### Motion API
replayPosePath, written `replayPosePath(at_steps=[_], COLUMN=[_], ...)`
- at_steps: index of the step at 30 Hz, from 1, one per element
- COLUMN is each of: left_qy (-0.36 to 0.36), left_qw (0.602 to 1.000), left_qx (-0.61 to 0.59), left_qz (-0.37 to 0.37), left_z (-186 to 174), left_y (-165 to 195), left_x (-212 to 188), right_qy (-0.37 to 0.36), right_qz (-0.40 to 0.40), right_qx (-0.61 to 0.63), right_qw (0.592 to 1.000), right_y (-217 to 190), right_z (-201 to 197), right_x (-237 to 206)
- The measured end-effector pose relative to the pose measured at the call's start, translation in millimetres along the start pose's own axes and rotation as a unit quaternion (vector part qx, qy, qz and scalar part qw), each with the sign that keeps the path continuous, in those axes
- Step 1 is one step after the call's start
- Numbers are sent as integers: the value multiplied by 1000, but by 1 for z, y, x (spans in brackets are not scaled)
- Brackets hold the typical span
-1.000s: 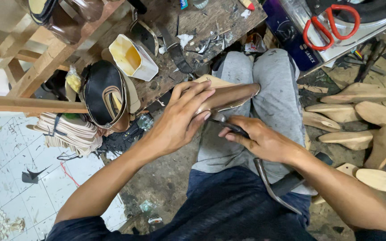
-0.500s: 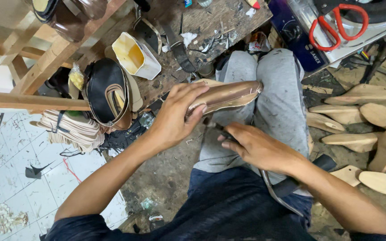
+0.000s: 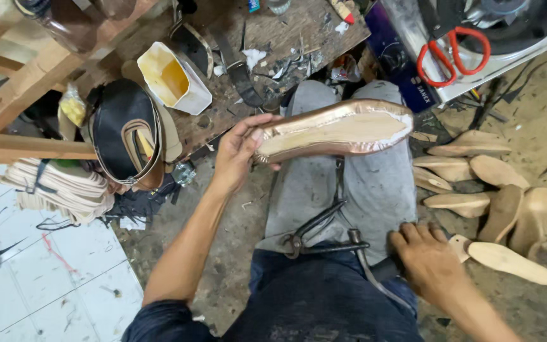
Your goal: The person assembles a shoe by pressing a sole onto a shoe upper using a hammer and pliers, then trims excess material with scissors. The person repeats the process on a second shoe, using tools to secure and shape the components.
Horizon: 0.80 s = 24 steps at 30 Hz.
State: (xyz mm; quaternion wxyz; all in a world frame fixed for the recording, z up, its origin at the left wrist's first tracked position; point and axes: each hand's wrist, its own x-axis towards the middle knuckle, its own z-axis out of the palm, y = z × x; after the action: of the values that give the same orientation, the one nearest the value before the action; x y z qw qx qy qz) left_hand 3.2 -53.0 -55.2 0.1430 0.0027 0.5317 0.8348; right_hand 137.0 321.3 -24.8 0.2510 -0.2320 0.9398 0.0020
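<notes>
While your left hand (image 3: 238, 152) grips the copper-covered shoe last (image 3: 337, 130) sole-up over your knees, its upper looks pulled over; pincers (image 3: 314, 237) lie on your lap, right hand (image 3: 432, 263) rests flat, gripping nothing.

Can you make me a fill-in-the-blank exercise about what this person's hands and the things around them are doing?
1. The left hand holds the copper-coloured shoe on its last with its ____ facing up.
2. The metal pincers rest on the person's ____.
3. The scissors at the upper right have ____ handles.
4. The right hand reaches down beside the pale wooden ____.

Missing words: sole; lap; red; last
</notes>
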Motion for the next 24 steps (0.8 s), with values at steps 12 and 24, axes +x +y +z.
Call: replayPosePath(at_steps=[12, 24], left_qy=[81, 86], left_qw=[932, 944], left_qx=[287, 237], left_qz=[208, 212], left_z=[46, 39], left_y=[-54, -73], left_x=[38, 38], right_qy=[256, 366], right_qz=[52, -4], right_qx=[317, 421], right_qw=[912, 830], right_y=[-13, -52], right_z=[-90, -45], right_x=[12, 106])
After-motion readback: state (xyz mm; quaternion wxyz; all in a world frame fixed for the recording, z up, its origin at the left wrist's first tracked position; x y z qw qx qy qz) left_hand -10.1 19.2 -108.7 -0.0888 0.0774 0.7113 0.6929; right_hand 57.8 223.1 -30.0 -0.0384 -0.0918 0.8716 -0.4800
